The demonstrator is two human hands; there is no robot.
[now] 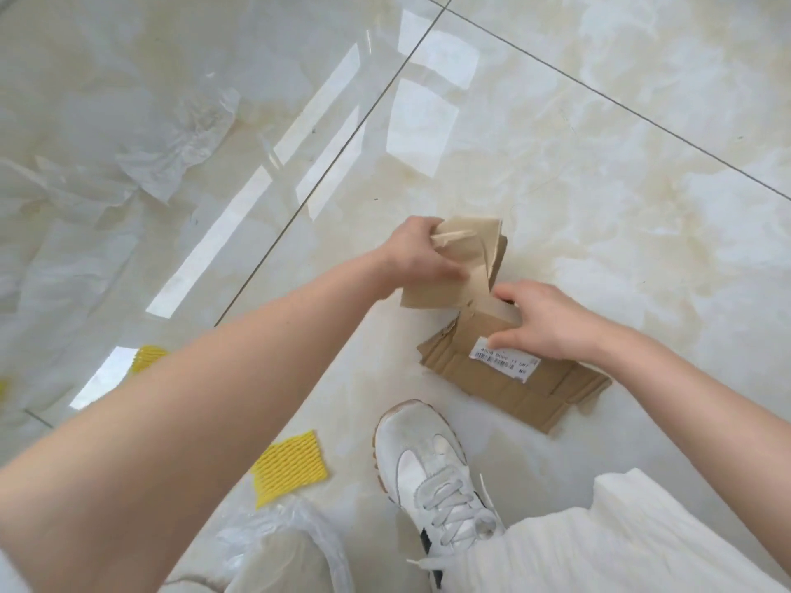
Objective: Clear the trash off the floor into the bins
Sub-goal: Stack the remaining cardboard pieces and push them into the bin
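Note:
A flattened brown cardboard box (509,378) with a white label lies on the glossy tiled floor at centre right. My right hand (548,323) presses down on its upper edge, fingers curled over the flap. My left hand (417,254) grips a bent piece of brown cardboard (458,267), held up just above the box's far end. A yellow foam net (289,466) lies on the floor under my left forearm, and another yellow foam net (147,357) shows at the left. Crumpled clear plastic film (171,143) lies at the upper left.
My white sneaker (432,468) and white trouser leg (599,545) stand just below the box. A clear plastic bag (291,545) sits at the bottom centre. More thin plastic sheeting (64,267) spreads along the left side. No bin is in view.

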